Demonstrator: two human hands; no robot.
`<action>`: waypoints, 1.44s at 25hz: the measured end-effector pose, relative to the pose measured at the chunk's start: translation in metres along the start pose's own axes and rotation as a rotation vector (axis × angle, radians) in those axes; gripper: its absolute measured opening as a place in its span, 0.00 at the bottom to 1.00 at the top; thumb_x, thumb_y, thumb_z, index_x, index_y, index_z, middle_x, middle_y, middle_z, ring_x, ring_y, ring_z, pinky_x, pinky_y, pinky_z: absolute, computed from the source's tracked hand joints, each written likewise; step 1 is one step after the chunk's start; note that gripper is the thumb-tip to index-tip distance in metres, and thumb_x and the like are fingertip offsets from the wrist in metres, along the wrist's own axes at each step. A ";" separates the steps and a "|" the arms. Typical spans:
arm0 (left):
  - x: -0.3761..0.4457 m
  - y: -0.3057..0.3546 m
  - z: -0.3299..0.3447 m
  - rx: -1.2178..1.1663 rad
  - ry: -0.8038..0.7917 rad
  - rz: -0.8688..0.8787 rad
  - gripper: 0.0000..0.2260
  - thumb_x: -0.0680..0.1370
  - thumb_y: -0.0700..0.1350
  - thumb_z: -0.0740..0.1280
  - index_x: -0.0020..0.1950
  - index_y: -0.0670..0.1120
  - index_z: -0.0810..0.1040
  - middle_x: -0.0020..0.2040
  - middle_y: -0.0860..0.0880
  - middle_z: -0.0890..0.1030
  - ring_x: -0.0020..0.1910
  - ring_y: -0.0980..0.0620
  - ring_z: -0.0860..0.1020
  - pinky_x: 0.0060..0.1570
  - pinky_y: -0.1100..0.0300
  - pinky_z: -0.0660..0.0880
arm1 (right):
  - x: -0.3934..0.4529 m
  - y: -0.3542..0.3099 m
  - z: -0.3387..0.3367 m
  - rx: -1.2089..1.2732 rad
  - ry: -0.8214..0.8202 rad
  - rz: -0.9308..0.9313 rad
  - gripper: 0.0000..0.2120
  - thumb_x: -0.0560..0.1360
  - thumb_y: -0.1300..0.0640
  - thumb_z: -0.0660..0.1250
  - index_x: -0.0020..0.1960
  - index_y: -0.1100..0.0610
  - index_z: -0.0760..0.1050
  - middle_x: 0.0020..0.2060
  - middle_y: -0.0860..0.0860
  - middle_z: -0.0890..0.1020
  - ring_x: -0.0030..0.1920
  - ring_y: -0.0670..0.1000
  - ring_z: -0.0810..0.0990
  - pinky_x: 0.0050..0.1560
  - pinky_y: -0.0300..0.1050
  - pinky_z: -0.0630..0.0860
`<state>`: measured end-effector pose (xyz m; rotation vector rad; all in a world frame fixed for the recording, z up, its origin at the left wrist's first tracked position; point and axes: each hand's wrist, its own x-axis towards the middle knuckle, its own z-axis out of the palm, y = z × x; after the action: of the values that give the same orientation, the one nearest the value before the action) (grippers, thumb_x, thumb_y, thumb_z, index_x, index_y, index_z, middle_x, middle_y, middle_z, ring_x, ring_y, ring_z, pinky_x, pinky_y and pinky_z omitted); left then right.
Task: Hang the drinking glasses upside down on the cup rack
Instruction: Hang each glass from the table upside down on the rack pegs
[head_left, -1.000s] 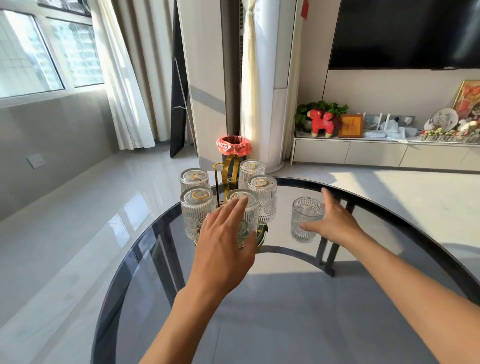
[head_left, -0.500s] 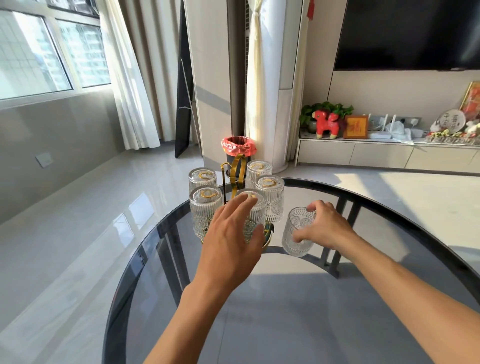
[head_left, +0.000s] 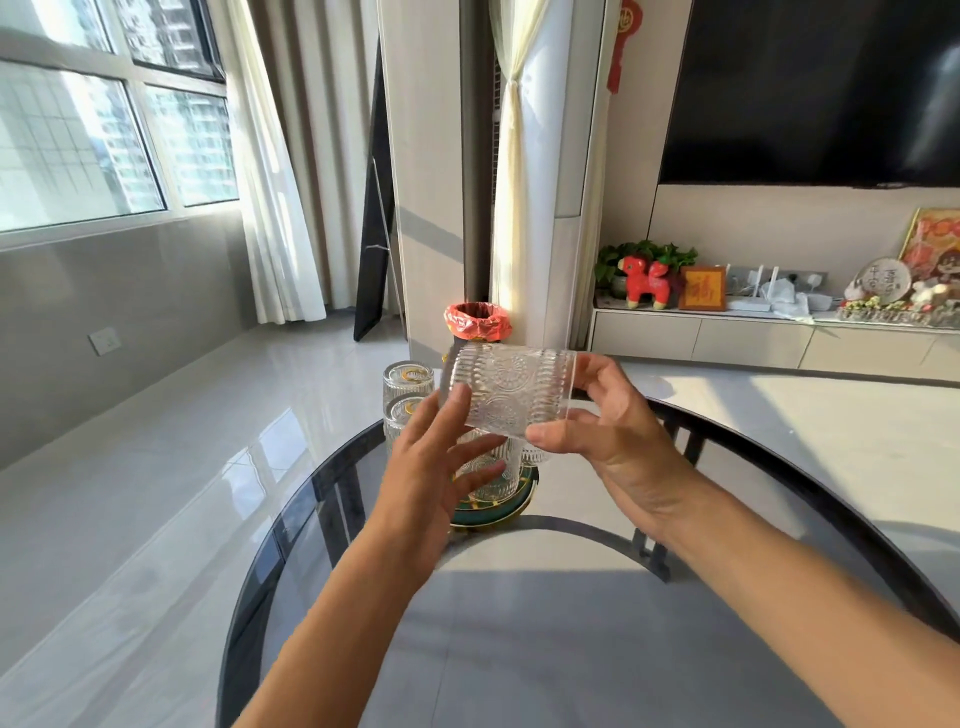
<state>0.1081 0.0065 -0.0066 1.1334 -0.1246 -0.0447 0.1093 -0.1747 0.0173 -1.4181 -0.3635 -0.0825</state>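
Note:
A clear embossed drinking glass (head_left: 511, 392) lies on its side in the air above the cup rack, its mouth toward the right. My right hand (head_left: 613, 441) grips it at the mouth end, thumb under and fingers behind. My left hand (head_left: 436, 462) is spread open, its fingertips touching the glass's base end. The cup rack's green and gold base (head_left: 498, 512) shows below my hands on the round glass table (head_left: 519, 649). Two upside-down glasses (head_left: 408, 397) hang on its left side; other hung glasses are partly hidden behind my hands.
The table's dark curved rim (head_left: 291, 519) runs close behind the rack. Beyond it on the floor stands a bin with a red liner (head_left: 477, 322). A low white cabinet (head_left: 753, 338) with ornaments lines the right wall under a dark screen.
My right hand has lifted the glass off the table and tipped it onto its side above the rack. My left hand left the hung glass and rose to the lifted one's base.

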 end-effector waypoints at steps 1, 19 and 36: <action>0.003 0.002 -0.003 -0.045 0.014 0.002 0.26 0.68 0.57 0.72 0.63 0.46 0.78 0.57 0.43 0.83 0.51 0.45 0.83 0.49 0.52 0.81 | 0.003 0.004 0.008 0.008 -0.024 -0.004 0.33 0.60 0.65 0.77 0.62 0.56 0.69 0.52 0.48 0.82 0.48 0.51 0.84 0.43 0.42 0.80; 0.190 0.066 -0.046 0.638 0.356 0.271 0.30 0.62 0.46 0.82 0.59 0.45 0.74 0.47 0.50 0.82 0.44 0.54 0.81 0.38 0.66 0.74 | 0.137 0.067 0.023 -1.309 -0.038 -0.192 0.23 0.79 0.55 0.53 0.74 0.50 0.62 0.75 0.48 0.64 0.68 0.59 0.69 0.65 0.61 0.67; 0.237 0.003 -0.050 1.386 0.160 0.111 0.23 0.66 0.47 0.76 0.58 0.45 0.75 0.53 0.44 0.81 0.48 0.45 0.79 0.47 0.51 0.79 | 0.132 0.072 0.020 -1.283 -0.032 -0.212 0.27 0.77 0.55 0.54 0.76 0.49 0.57 0.77 0.46 0.59 0.68 0.58 0.70 0.63 0.58 0.66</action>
<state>0.3492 0.0292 -0.0061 2.5013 -0.0641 0.2748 0.2491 -0.1233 -0.0097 -2.6376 -0.5165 -0.5389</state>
